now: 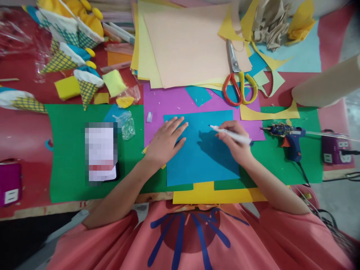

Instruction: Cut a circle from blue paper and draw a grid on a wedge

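Blue sheet point(191, 167), lying across the purple sheet point(160, 103) and green sheet point(67, 157). The left hand point(166, 142) rests flat, fingers slightly spread, over the blue sheet's left edge; the right hand point(235, 141) pinches a white pen point(229, 134) above its right half, tip contact uncertain. Apparent step: marking. The next move likely calls for a steady sheet and controlled stroke.

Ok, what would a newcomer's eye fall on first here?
Probably the blue sheet front and centre, left hand across its left edge, right hand holding a white pen over it. Next, the red-and-yellow-handled scissors beyond, and the glue gun at right.
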Available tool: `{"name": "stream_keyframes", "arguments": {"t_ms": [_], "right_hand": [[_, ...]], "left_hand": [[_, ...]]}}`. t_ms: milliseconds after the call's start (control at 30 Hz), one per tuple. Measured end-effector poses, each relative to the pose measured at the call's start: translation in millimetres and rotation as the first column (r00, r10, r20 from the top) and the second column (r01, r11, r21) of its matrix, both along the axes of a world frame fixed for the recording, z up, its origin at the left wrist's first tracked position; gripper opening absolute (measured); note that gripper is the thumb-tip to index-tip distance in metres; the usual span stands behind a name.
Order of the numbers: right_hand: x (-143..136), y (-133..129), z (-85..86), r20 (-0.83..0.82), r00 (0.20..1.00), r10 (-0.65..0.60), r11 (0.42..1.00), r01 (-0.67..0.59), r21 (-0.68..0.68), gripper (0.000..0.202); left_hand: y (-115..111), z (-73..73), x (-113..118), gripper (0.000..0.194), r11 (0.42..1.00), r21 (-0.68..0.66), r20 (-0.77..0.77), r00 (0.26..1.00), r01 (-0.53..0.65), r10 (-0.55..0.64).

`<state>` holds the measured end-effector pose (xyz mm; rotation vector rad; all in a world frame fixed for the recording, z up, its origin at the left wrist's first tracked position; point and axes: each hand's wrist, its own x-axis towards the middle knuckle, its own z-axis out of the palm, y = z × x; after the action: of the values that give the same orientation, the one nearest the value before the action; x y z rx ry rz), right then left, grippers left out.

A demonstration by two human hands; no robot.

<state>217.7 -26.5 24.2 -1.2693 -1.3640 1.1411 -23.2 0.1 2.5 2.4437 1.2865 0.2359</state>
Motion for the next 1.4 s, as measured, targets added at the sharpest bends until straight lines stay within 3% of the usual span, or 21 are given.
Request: {"name": "stream_keyframes", "arguments": {"t_ms": [67, 133, 200, 267, 333, 367, 533, 600, 700, 733, 767, 833, 867, 900, 967, 1033, 1067, 1133, 1200, 1267, 1400], "right_hand": [[-3.4, 15.3, -1.3, -0.179, 0.984, 0.018, 0.995, -0.035, -0.092, 0.025], [-9.6, 30.4, -4.5, -0.339, 0.934, 0.109, 0.949, -0.2, -0.244, 0.037], [-15.2, 41.5, -8.6, -0.353, 0.921, 0.165, 0.91, -0.28, -0.305, 0.048], [-17.3, 46.2, -12.4, -0.218, 0.975, 0.042, 0.986, -0.076, -0.152, 0.049], [-15.9, 45.1, -15.3, -0.118, 0.985, -0.122, 0.989, 0.131, 0.072, 0.046], [-14.8, 43.1, -16.3, -0.098, 0.983, -0.158, 0.976, 0.17, 0.133, 0.046], [-15.5, 35.5, -20.1, -0.057, 0.994, -0.091, 0.995, 0.093, 0.042, 0.057], [-17.7, 35.9, -21.0, -0.056, 0.994, -0.095, 0.995, 0.097, 0.029, 0.06], [-19.2, 37.2, -21.7, -0.079, 0.991, -0.107, 0.993, 0.111, 0.035, 0.059], [-19.1, 37.3, -21.9, -0.098, 0.989, -0.109, 0.993, 0.113, 0.037, 0.057], [-18.9, 37.2, -22.1, -0.119, 0.987, -0.112, 0.992, 0.117, 0.038, 0.055], [-18.2, 36.8, -22.5, -0.16, 0.98, -0.115, 0.992, 0.122, 0.035, 0.051], [-18.0, 36.6, -22.5, -0.182, 0.976, -0.117, 0.992, 0.125, 0.033, 0.049], [-17.8, 36.6, -22.5, -0.207, 0.971, -0.122, 0.991, 0.13, 0.028, 0.047], [-17.8, 37.0, -22.1, -0.259, 0.956, -0.136, 0.989, 0.144, 0.012, 0.043], [-17.8, 38.0, -21.4, -0.28, 0.948, -0.151, 0.988, 0.154, -0.014, 0.044], [-17.8, 38.7, -21.1, -0.268, 0.951, -0.155, 0.988, 0.154, -0.027, 0.047], [-17.2, 39.9, -20.5, -0.217, 0.965, -0.15, 0.989, 0.143, -0.047, 0.052], [-16.0, 40.8, -20.0, -0.183, 0.972, -0.146, 0.989, 0.14, -0.049, 0.053], [-14.2, 41.7, -18.8, -0.18, 0.967, -0.182, 0.983, 0.18, -0.027, 0.049], [-12.1, 48.7, -10.3, -0.107, 0.974, -0.198, 0.98, 0.198, -0.011, 0.051]], "left_hand": [[-2.7, -1.4, 2.9, 0.046, 1.0, 0.017, 0.012, 1.0, 0.004, -0.004], [-4.2, -2.2, 4.7, 0.045, 1.0, 0.024, 0.027, 1.0, 0.0, 0.0], [-4.5, -2.3, 5.1, 0.045, 1.0, 0.013, 0.041, 0.999, -0.009, 0.008], [-4.6, -1.7, 5.1, 0.047, 1.0, -0.001, 0.048, 0.999, -0.025, 0.025], [-5.6, -1.2, 6.0, 0.048, 0.999, 0.018, 0.046, 0.998, -0.035, 0.035], [-6.5, -1.2, 7.0, 0.046, 0.999, 0.044, 0.04, 0.999, -0.021, 0.019], [-6.8, -2.0, 10.5, 0.051, 0.954, 0.076, -0.026, 0.957, 0.289, -0.288], [-2.9, 0.0, 7.6, 0.045, 0.984, 0.075, -0.062, 0.986, 0.162, -0.157], [1.5, 6.3, 4.5, 0.052, 0.957, 0.173, -0.053, 0.968, -0.233, 0.245], [1.3, 8.4, 5.8, 0.053, 0.951, 0.181, -0.039, 0.964, -0.25, 0.261], [0.2, 10.1, 8.7, 0.051, 0.971, 0.16, -0.035, 0.982, -0.178, 0.186], [-2.4, 11.5, 17.4, 0.049, 0.992, 0.07, -0.042, 0.994, 0.102, -0.099], [-3.0, 11.4, 21.4, 0.05, 0.982, 0.026, -0.055, 0.981, 0.186, -0.184], [-2.5, 10.9, 24.1, 0.052, 0.982, 0.007, -0.073, 0.98, 0.187, -0.186], [1.6, 9.9, 23.4, 0.056, 0.999, 0.04, -0.105, 0.994, 0.003, 0.001], [6.9, 9.4, 15.9, 0.06, 0.96, 0.146, -0.066, 0.966, -0.24, 0.251], [8.3, 9.3, 11.3, 0.061, 0.941, 0.185, -0.034, 0.955, -0.282, 0.293], [6.7, 8.8, 5.0, 0.058, 0.963, 0.205, 0.002, 0.984, -0.176, 0.18], [-0.6, 7.2, 5.8, 0.052, 0.983, 0.151, 0.012, 0.994, 0.101, -0.104], [-10.5, 4.6, 12.8, 0.05, 0.949, 0.101, 0.004, 0.953, 0.3, -0.302], [-25.0, 0.7, 27.9, 0.05, 0.95, 0.128, -0.071, 0.958, 0.285, -0.278]]}}
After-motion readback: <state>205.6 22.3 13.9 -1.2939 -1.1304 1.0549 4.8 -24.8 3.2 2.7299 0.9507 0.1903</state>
